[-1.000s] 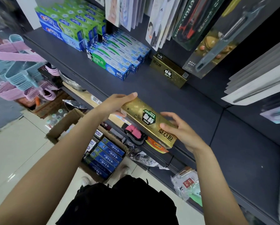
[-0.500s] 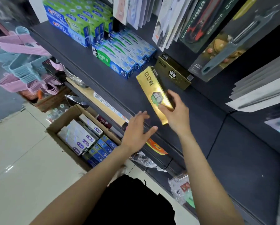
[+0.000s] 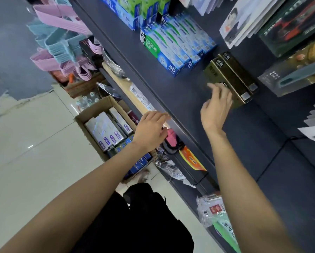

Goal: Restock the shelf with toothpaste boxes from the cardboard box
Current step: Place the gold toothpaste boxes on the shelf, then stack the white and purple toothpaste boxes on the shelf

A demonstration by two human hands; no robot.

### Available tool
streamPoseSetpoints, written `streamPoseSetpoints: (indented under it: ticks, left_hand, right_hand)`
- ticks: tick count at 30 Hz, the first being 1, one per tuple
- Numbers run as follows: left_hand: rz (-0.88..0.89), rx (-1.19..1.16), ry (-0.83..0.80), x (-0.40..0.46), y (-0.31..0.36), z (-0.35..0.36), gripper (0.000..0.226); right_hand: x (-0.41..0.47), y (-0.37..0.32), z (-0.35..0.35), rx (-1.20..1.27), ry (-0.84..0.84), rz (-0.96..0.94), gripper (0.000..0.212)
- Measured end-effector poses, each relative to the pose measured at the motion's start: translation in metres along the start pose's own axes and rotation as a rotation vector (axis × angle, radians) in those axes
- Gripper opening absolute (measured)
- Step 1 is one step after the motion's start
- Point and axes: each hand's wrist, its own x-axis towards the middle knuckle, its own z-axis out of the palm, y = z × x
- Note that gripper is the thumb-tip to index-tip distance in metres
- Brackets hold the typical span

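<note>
Right hand open-fingered beside the two gold toothpaste boxes lying side by side on the shelf, likely aligning them; left hand relaxed, empty, above the cardboard box.

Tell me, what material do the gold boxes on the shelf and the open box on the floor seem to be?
Gold boxes: probably thin card with a metallic foil finish; the flat faces show a dull sheen and sharp folded edges. Open box on the floor: plain brown corrugated cardboard, matte, with raw flaps.

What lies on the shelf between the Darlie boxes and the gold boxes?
Nothing: in the head view, bare dark shelf separates the Darlie boxes from the gold boxes.
</note>
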Motion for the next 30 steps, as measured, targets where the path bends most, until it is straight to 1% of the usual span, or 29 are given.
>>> streamPoseSetpoints:
  ticks: [1,2,3,5,6,8,10,12,14,17,19,22,25,27,28,30]
  left_hand:
    - [-0.067,-0.049,0.065,-0.01,-0.008,-0.008,0.033]
    - [-0.125,-0.086,0.101,-0.023,-0.02,-0.016,0.027]
    - [-0.183,-0.126,0.115,-0.036,-0.034,-0.025,0.022]
    - [-0.347,-0.233,0.098,-0.063,-0.07,-0.042,0.016]
    - [-0.44,-0.263,0.085,-0.077,-0.092,-0.049,0.014]
    - [-0.62,-0.235,0.034,-0.104,-0.14,-0.055,0.014]
    - [-0.769,-0.188,-0.04,-0.124,-0.192,-0.053,0.014]
    - [-0.877,-0.164,-0.109,-0.137,-0.24,-0.042,0.019]
    - [-0.911,-0.124,-0.143,-0.143,-0.285,-0.02,0.03]
    - [-0.901,-0.047,-0.142,-0.141,-0.337,0.019,0.051]
    - [-0.902,-0.054,-0.104,-0.137,-0.362,0.045,0.058]
    - [-0.917,-0.137,-0.019,-0.134,-0.383,0.076,0.065]
    - [-0.889,-0.214,0.046,-0.138,-0.393,0.095,0.07]
    - [-0.863,-0.241,0.069,-0.141,-0.396,0.102,0.071]
    - [-0.855,-0.255,0.075,-0.143,-0.397,0.104,0.072]
    - [-0.855,-0.289,0.087,-0.145,-0.398,0.108,0.074]
  right_hand:
    - [-0.021,-0.02,0.0,0.09,-0.022,-0.068,0.054]
    - [-0.044,-0.04,0.001,0.182,-0.086,-0.126,0.051]
    - [-0.067,-0.06,0.002,0.267,-0.192,-0.17,0.047]
    - [-0.109,-0.093,0.013,0.384,-0.496,-0.22,0.039]
    - [-0.125,-0.107,0.022,0.404,-0.642,-0.228,0.035]
    - [-0.147,-0.129,0.046,0.386,-0.874,-0.21,0.029]
    - [-0.158,-0.146,0.08,0.316,-1.027,-0.174,0.028]
    - [-0.167,-0.156,0.123,0.268,-1.123,-0.126,0.03]
    - [-0.176,-0.161,0.175,0.231,-1.136,-0.078,0.038]
    - [-0.186,-0.167,0.256,0.177,-1.044,-0.032,0.055]
    - [-0.191,-0.169,0.307,0.139,-0.997,-0.043,0.064]
    - [-0.193,-0.171,0.374,0.086,-0.971,-0.089,0.075]
    - [-0.195,-0.174,0.429,-0.021,-1.022,-0.136,0.104]
    - [-0.197,-0.174,0.454,-0.148,-1.078,-0.198,0.12]
    - [-0.197,-0.173,0.462,-0.192,-1.089,-0.23,0.124]
    - [-0.196,-0.171,0.469,-0.198,-1.099,-0.261,0.129]
